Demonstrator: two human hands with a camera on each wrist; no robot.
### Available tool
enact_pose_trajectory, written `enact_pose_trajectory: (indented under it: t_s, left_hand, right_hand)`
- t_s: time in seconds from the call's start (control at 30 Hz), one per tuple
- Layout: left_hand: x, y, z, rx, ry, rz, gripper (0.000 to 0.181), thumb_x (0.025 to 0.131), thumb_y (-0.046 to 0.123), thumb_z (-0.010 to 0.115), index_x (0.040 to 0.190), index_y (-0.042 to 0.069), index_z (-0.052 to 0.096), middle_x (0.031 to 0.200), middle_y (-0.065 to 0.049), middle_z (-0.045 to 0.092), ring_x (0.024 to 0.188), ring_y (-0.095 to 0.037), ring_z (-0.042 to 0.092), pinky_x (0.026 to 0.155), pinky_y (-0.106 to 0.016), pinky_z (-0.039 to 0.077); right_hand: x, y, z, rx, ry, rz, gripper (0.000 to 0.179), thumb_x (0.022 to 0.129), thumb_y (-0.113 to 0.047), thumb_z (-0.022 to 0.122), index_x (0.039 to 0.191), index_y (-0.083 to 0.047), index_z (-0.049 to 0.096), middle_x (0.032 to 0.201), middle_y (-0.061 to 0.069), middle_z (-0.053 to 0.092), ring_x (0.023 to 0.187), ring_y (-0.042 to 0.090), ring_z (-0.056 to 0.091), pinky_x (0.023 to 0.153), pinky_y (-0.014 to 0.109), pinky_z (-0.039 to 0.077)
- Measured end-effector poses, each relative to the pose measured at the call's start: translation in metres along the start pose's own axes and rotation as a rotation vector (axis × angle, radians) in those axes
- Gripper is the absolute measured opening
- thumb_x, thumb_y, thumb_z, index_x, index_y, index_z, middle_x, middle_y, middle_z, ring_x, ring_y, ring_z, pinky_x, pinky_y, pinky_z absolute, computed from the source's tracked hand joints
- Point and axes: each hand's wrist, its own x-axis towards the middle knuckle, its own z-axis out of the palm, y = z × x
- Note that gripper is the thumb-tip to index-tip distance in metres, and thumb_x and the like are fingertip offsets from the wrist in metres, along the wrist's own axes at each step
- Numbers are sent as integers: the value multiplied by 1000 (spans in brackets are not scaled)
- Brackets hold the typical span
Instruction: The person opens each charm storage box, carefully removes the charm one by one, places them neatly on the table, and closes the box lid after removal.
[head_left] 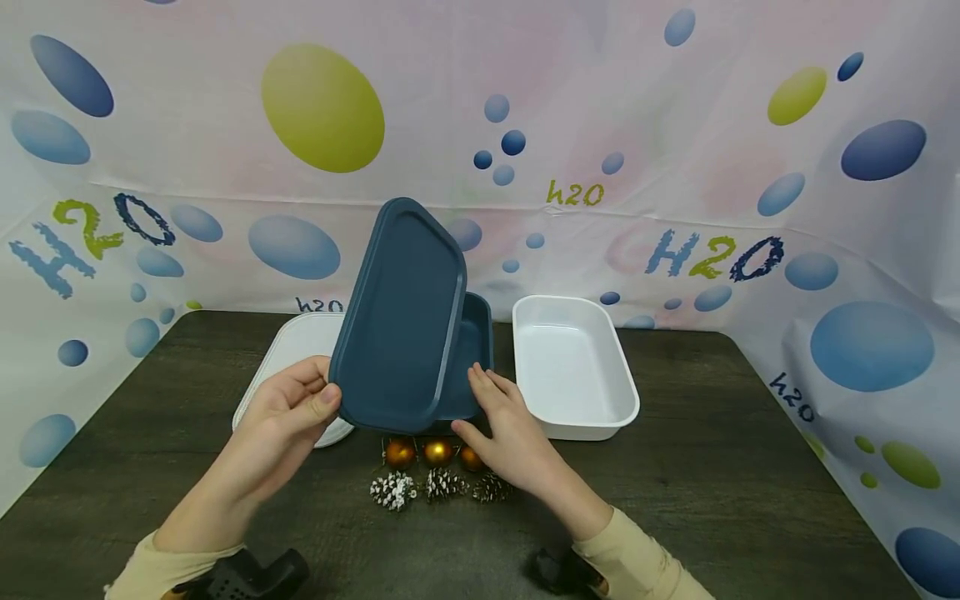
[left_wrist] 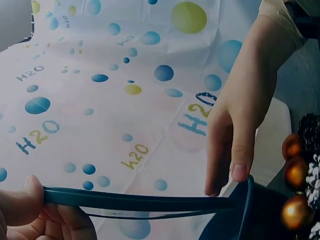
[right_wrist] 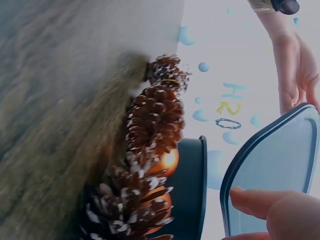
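Observation:
My left hand (head_left: 281,421) pinches a dark blue lid (head_left: 405,317) at its near left edge, thumb on top and fingers beneath. The lid is raised and tilted over a matching blue container (head_left: 477,342), hiding much of it. My right hand (head_left: 513,429) is beside the lid's right side, over the container's near end, with its fingers extended. From the left wrist, the lid (left_wrist: 140,201) appears edge-on, and the right fingertips point down by the container's rim (left_wrist: 246,205). In the right wrist view the right thumb (right_wrist: 255,201) overlaps the lid's edge.
A white container (head_left: 573,367) stands to the right, and a white lid (head_left: 277,367) lies at left, partly covered. Before the blue container are orange baubles (head_left: 437,452) and frosted pine cones (head_left: 444,483) in rows. A printed curtain (head_left: 465,108) hangs behind the dark table (head_left: 712,483).

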Motion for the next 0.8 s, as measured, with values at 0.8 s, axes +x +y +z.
enact_pose_trajectory:
  t_s: [0.8]
  left_hand:
    - [5, -7, 2, -144, -24, 42, 27, 101, -8, 31, 119, -7, 51, 108, -9, 59, 99, -18, 58, 89, -27, 46]
  right_hand:
    - [2, 0, -19, 696, -17, 134, 78, 82, -15, 76, 148, -8, 35, 143, 12, 44, 121, 27, 54, 96, 31, 46]
